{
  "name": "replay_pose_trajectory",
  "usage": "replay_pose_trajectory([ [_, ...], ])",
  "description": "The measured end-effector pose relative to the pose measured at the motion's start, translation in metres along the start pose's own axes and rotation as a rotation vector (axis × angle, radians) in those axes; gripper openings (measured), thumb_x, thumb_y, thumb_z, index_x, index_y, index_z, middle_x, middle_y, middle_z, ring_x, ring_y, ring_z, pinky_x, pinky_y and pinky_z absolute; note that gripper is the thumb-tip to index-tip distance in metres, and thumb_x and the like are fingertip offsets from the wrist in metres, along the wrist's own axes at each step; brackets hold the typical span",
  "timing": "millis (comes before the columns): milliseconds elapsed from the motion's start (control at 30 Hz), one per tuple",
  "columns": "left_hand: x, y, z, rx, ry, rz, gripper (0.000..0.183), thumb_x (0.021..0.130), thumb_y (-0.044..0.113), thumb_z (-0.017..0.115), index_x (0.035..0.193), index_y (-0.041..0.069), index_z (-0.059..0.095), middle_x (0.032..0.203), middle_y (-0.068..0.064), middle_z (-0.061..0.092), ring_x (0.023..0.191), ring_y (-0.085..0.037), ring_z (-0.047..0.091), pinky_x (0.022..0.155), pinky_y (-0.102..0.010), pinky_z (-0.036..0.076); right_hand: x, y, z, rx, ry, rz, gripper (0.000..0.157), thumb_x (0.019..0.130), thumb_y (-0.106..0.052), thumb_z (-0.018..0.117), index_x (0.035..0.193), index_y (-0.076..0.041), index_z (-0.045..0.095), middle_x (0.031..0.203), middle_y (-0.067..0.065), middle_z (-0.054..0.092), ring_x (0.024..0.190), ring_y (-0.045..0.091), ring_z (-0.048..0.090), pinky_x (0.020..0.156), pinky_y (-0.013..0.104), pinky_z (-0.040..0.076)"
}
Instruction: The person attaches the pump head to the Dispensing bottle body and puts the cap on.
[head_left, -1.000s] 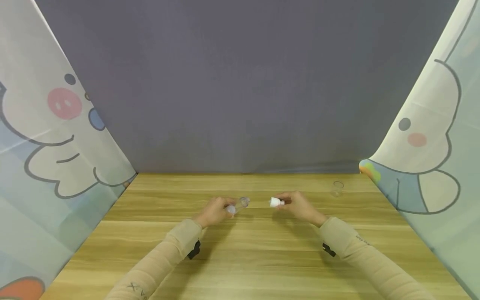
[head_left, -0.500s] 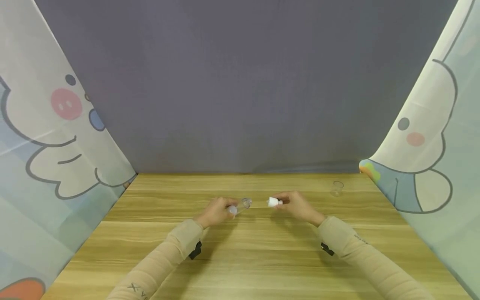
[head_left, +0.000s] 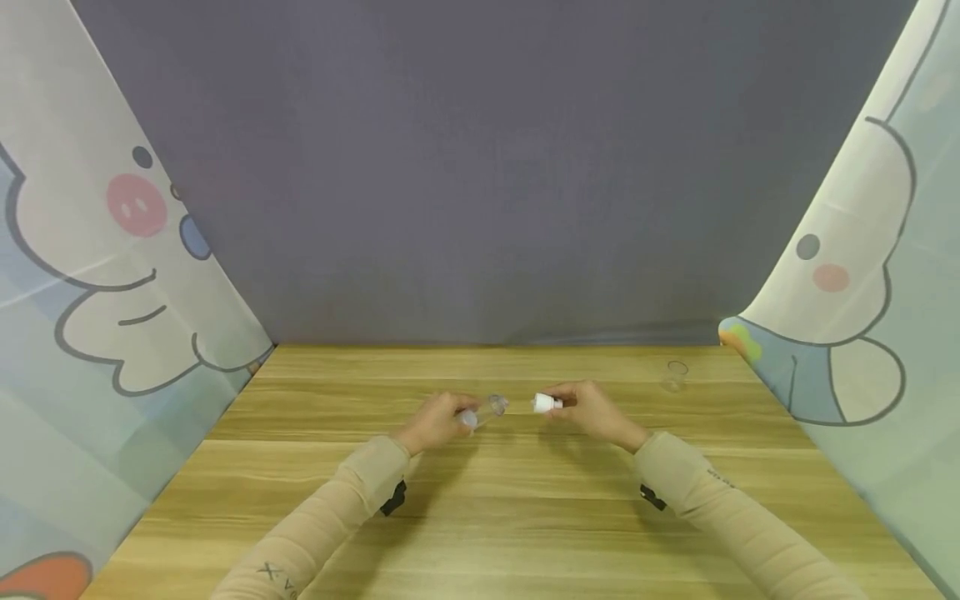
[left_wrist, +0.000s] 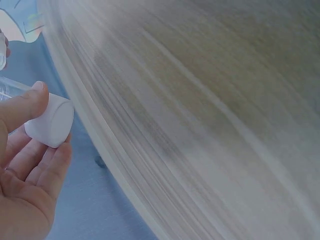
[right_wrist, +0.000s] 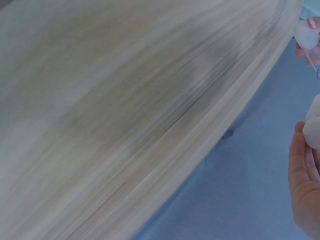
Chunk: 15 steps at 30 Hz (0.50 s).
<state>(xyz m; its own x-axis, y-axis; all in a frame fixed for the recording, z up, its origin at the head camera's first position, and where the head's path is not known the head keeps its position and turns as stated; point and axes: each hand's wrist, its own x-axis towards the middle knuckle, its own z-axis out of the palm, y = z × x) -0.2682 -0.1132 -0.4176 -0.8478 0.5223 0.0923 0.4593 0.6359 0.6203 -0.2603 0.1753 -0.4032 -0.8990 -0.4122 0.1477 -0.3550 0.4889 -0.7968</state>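
My left hand (head_left: 437,422) holds a small clear cylindrical bottle with a white base (head_left: 468,419), its transparent neck end (head_left: 498,405) pointing right. Thumb and fingers are around the bottle's white base (left_wrist: 52,122) in the left wrist view. Across a short gap, my right hand (head_left: 595,410) pinches a white bottle top (head_left: 546,403), whose wider end faces the bottle. In the right wrist view this white top (right_wrist: 313,125) shows only partly at the right edge, above the fingers. Bottle and top are apart, both held over the wooden table (head_left: 487,517).
A clear, cup-like cap (head_left: 673,382) stands at the table's back right, beyond my right hand. A grey cloth wall (head_left: 480,183) rises behind the table. Printed cartoon curtains flank it on the left (head_left: 67,333) and right (head_left: 885,333).
My left hand has shifted slightly right with the bottle, and my right hand slightly left with the white top. The gap between the two pieces has narrowed.
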Motion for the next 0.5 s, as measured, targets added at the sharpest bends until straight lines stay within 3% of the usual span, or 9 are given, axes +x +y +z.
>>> replay_pose_trajectory([
  [200, -0.0009, 0.0040, 0.0040, 0.021, -0.025, -0.004, 0.044, 0.086, -0.003, 0.074, 0.128, -0.009, 0.062, 0.124, -0.023, 0.066, 0.107, -0.034, 0.067, 0.088, -0.041, 0.058, -0.0002, -0.0056, 0.0028, -0.036, -0.010, -0.016, 0.033, 0.088, 0.002, 0.073, 0.119, 0.011, 0.067, 0.123, 0.032, 0.062, 0.105, 0.042, 0.066, 0.086, 0.041, 0.059],
  [500, 0.0049, 0.0072, 0.0066, 0.038, -0.008, 0.055, 0.043, 0.084, -0.007, 0.076, 0.125, -0.010, 0.064, 0.121, -0.023, 0.067, 0.106, -0.034, 0.067, 0.089, -0.042, 0.058, 0.0011, -0.0108, 0.0046, -0.011, -0.044, -0.072, 0.034, 0.089, 0.003, 0.072, 0.120, 0.014, 0.065, 0.121, 0.033, 0.063, 0.105, 0.045, 0.065, 0.085, 0.038, 0.059],
])
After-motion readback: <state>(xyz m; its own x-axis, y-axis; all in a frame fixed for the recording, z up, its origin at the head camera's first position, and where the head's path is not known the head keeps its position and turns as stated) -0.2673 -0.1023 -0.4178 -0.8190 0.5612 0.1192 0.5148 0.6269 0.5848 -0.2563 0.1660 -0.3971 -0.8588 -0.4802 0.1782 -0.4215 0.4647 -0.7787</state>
